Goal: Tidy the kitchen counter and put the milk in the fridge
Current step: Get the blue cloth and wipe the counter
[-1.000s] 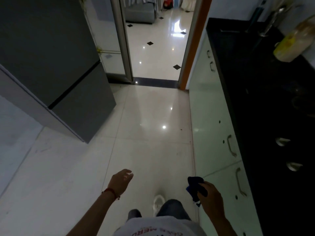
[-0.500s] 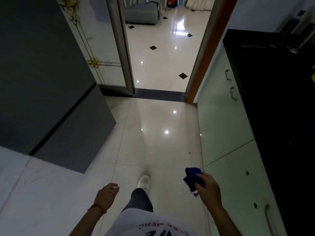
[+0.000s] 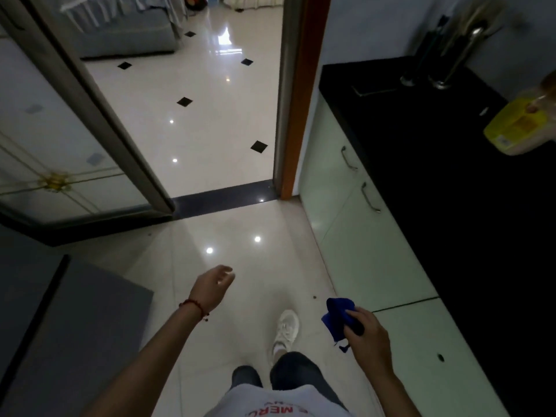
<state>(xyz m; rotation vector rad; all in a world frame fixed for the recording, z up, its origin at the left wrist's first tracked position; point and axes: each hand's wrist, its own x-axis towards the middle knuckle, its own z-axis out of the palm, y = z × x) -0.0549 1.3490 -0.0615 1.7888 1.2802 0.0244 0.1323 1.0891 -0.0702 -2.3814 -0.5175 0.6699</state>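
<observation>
Head view: a person walks the kitchen floor (image 3: 228, 224) between a grey fridge (image 3: 75, 320) on their left and a black table (image 3: 451, 206) on their right. The right hand (image 3: 368, 335) grips a bunched blue cloth (image 3: 337, 319); the left hand (image 3: 213, 285) hangs loose, fingers relaxed, holding nothing. The table lies right of the cloth hand, the nearer one. A yellow-labelled bottle (image 3: 520, 124) stands there; whether it is the milk cannot be told.

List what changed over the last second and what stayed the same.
The person walked forward toward the doorway; the grey fridge slid back to the lower left. The empty left hand swung forward. The right hand still grips the crumpled blue cloth, beside the black counter.
</observation>
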